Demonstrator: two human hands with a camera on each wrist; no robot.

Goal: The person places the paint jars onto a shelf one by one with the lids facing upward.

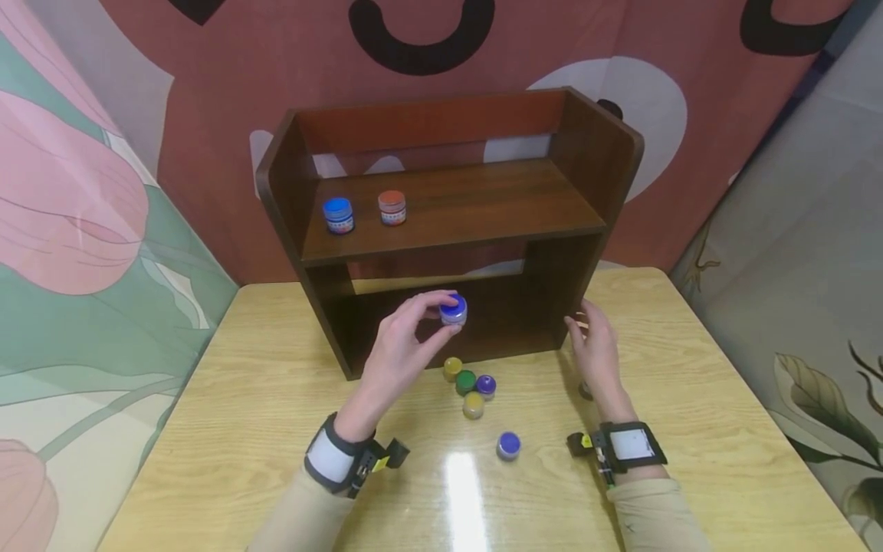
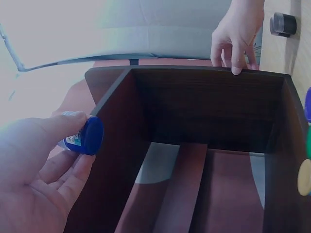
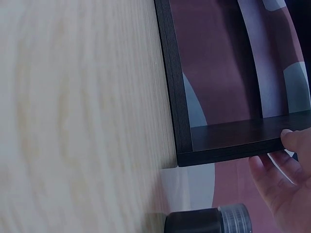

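Note:
My left hand [image 1: 407, 337] pinches a small blue-lidded paint jar [image 1: 453, 311] between thumb and fingers, in front of the lower opening of a dark brown wooden shelf [image 1: 455, 245]. The left wrist view shows the jar [image 2: 90, 137] tipped on its side, its lid turned toward the shelf. My right hand [image 1: 596, 349] is at the shelf's right side panel [image 3: 233, 150], thumb on the front edge and fingers along the outer side. On the upper board stand a blue jar [image 1: 339, 216] and a red-lidded jar [image 1: 392, 208].
Before the shelf, a yellow jar [image 1: 452, 369], a green jar [image 1: 465, 382], a purple jar [image 1: 486, 386] and a pale yellow jar [image 1: 474, 405] cluster on the wooden table [image 1: 241, 429]. Nearer stands another blue-purple jar [image 1: 508, 445]. A black jar [image 3: 194, 222] is beside my right wrist.

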